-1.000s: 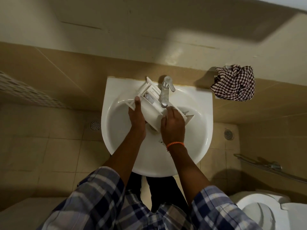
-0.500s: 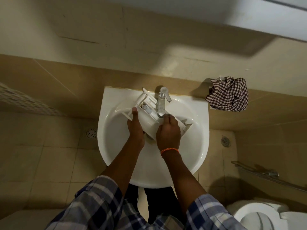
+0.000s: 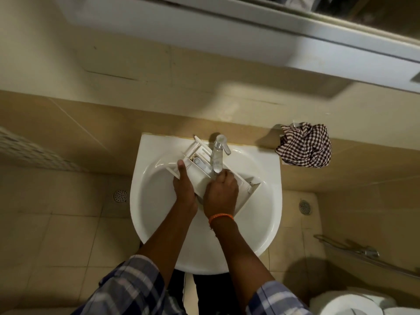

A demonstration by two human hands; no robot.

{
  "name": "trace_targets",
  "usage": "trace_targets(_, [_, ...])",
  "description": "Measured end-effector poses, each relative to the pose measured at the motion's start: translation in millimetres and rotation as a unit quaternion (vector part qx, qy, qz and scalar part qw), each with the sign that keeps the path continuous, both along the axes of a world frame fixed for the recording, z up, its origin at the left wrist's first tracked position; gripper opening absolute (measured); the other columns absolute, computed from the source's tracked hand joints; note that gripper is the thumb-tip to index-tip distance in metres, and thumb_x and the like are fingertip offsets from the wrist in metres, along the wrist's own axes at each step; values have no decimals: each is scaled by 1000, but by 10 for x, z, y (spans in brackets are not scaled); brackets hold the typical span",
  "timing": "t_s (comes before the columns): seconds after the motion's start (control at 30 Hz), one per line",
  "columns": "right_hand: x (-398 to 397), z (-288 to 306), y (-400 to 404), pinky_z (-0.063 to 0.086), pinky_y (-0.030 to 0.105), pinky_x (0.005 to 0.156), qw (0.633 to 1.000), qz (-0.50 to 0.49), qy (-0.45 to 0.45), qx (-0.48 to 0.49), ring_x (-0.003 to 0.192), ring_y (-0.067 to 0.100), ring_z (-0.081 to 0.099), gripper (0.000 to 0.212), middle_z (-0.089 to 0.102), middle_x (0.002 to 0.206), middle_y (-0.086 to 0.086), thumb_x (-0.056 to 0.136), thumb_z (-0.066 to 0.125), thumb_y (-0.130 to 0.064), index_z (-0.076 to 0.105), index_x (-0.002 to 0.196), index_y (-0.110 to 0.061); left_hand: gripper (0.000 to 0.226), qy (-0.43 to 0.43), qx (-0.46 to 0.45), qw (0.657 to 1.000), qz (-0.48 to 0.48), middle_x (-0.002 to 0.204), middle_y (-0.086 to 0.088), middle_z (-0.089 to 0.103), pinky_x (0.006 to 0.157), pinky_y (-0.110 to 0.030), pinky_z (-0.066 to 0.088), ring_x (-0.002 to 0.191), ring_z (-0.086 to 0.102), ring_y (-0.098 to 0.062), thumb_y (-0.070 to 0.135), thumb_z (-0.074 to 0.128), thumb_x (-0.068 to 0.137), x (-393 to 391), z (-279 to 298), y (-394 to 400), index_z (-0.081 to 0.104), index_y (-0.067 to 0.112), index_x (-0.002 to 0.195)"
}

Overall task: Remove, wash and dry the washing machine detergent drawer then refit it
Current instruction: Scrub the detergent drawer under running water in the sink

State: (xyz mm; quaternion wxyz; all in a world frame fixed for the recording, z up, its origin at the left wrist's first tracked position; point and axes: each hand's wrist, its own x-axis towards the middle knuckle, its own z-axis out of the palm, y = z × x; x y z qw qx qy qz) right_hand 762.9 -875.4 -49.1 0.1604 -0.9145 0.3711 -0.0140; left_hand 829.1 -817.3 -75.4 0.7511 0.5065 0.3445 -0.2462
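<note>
Little has shifted — left hand point(image 3: 184, 189) still grips the detergent drawer point(image 3: 200, 164), right hand point(image 3: 221, 192) curled on it — its long axis running upper-left to lower-right

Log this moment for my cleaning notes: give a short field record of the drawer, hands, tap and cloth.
drawer: detergent drawer lies slantwise in the sink, under the tap
left hand: grips the drawer's near edge, thumb on top
right hand: on the drawer below the spout; grip unclear
cloth: checked cloth bunched on the ledge, right of the sink
</note>
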Motion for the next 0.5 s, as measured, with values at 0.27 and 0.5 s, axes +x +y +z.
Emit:
trace_targets(0.27, [-389, -96, -38, 23, 56, 128, 979, 185, 37, -72, 160, 37, 19, 66, 23, 170, 23, 108, 41, -30, 21, 164, -2, 67, -21, -17, 1000, -6, 124, -3, 76, 104, -55, 57, 113, 73, -26, 76, 62, 87, 14, 76, 36, 63, 28, 133])
trace_targets(0.5, [-572, -129, -54, 32, 39, 115, 982, 176, -52, -47, 136, 37, 56, 82, 57, 147, 21, 81, 84, -3, 47, 154, -4, 90, -25, 6, 999, -27, 128, -4, 74, 104, -55, 57, 114, 73, -27, 86, 62, 75, 5, 44, 42, 59, 27, 142])
